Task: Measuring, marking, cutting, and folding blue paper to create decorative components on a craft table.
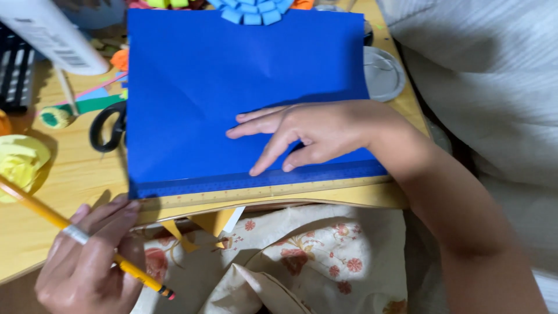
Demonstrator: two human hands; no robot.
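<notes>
A large dark blue paper sheet (pixel 192 87) lies flat on the wooden table (pixel 64 174). Along its near edge sits a clear ruler (pixel 232 185) with a yellow scale. My right hand (pixel 308 132) rests spread on the sheet, its fingertips pressing just above the ruler. At the lower left, off the sheet, my left hand (pixel 87 261) is closed around a yellow pencil (pixel 52 218) whose dark tip points down and right. A ring shows on one finger of that hand.
Black-handled scissors (pixel 107 128) lie just left of the sheet. A yellow paper ball (pixel 20 163), a glue bottle (pixel 49 35), a light blue folded-paper rosette (pixel 253 10) and a grey round lid (pixel 383 72) surround it. Floral cloth (pixel 302 256) hangs below the table edge.
</notes>
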